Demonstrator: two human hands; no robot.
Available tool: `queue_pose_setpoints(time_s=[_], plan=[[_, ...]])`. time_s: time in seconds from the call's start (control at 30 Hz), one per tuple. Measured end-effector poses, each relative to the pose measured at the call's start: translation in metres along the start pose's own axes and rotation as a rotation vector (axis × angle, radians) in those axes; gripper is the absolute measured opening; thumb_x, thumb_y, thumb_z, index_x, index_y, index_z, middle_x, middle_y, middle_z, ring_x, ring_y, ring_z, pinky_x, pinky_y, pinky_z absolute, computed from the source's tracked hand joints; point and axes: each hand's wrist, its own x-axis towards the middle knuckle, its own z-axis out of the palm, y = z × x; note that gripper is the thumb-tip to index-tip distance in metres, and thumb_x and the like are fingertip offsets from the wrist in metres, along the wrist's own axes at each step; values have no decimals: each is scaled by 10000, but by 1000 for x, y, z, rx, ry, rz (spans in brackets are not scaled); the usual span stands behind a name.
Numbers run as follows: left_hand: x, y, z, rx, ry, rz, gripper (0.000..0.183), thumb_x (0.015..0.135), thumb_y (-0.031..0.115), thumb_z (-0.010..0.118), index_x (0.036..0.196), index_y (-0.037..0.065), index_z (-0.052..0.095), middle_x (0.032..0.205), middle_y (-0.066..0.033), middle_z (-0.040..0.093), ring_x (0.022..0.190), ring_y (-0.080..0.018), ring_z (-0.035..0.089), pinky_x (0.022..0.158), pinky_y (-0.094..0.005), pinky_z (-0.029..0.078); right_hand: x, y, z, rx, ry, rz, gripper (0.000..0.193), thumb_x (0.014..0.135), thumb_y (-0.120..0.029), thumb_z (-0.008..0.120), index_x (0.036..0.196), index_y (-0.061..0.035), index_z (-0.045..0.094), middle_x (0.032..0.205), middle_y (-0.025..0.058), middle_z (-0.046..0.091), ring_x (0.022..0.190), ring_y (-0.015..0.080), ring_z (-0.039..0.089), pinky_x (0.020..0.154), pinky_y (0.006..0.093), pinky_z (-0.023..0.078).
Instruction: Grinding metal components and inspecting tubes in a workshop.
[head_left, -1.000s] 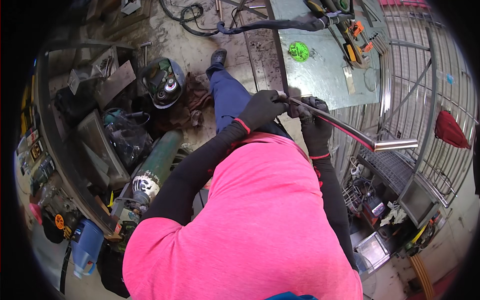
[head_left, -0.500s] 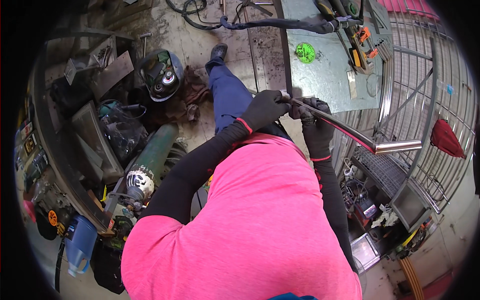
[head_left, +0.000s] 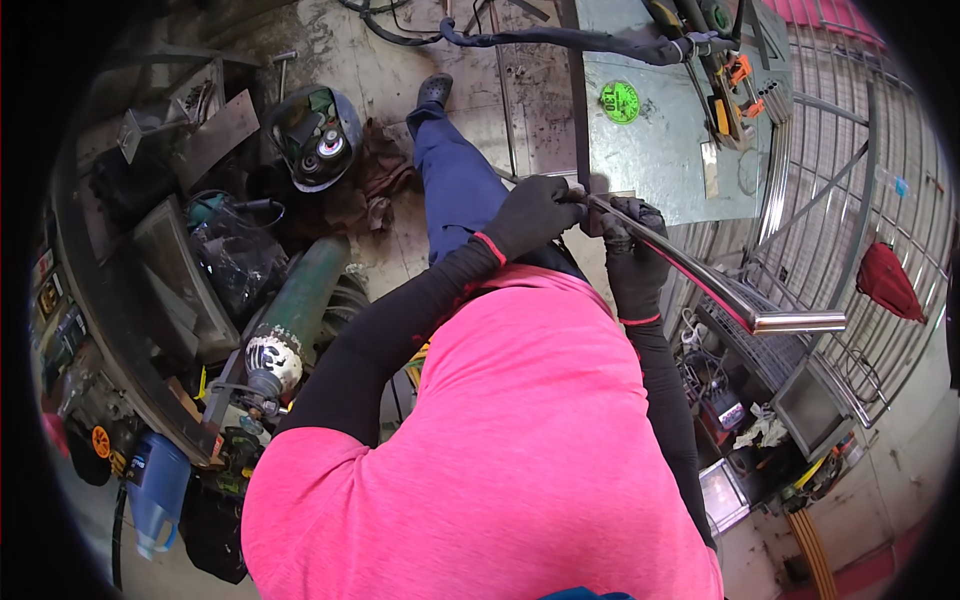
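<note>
My right hand (head_left: 637, 262), in a black glove, is closed around a shiny metal tube (head_left: 680, 262) just short of its near-left end. From there the tube slants down to the right and turns a sharp corner into a short piece at its far end. My left hand (head_left: 535, 218), gloved too, is pinched at the tube's left end. What lies between its fingertips is too small to name. Both hands are in front of my body, beside the corner of a grey metal-topped table (head_left: 650, 150).
On the table lie orange clamps (head_left: 738, 72), a round green disc (head_left: 619, 102) and a thick cable (head_left: 580, 42). To the left are a helmet-like bowl of cans (head_left: 312, 140) and a green gas cylinder (head_left: 300, 305). Metal bars (head_left: 840, 220) stand on the right.
The view has shifted slightly. The tube's cornered end sits a little lower in the picture, and both hands keep nearly the same pose at its other end.
</note>
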Motion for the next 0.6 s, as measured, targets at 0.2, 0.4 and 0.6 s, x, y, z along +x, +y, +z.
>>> queue_pose_setpoints(time_s=[0.2, 0.4, 0.6], plan=[[3, -7, 3, -25, -3, -23, 431, 921, 322, 822, 1049, -86, 761, 839, -236, 726, 763, -274, 724, 720, -425, 538, 0, 0, 1, 135, -39, 97, 230, 1022, -162, 812, 1142, 11, 716, 1096, 113, 745, 1002, 227, 732, 887, 364, 596], [3, -3, 0, 22, -12, -33, 442, 915, 342, 832, 936, -86, 721, 772, -231, 678, 702, -303, 687, 680, -449, 510, -1, 4, 0, 87, -46, 99, 242, 1023, -151, 807, 1165, 18, 709, 1119, 116, 751, 995, 212, 734, 869, 352, 602], [3, 2, -2, 59, -24, -39, 425, 917, 353, 806, 948, -66, 742, 793, -231, 696, 731, -329, 702, 706, -461, 525, 2, 7, -1, 60, -64, 64, 220, 1036, -137, 779, 1162, 27, 705, 1108, 110, 749, 997, 205, 726, 873, 348, 602]])
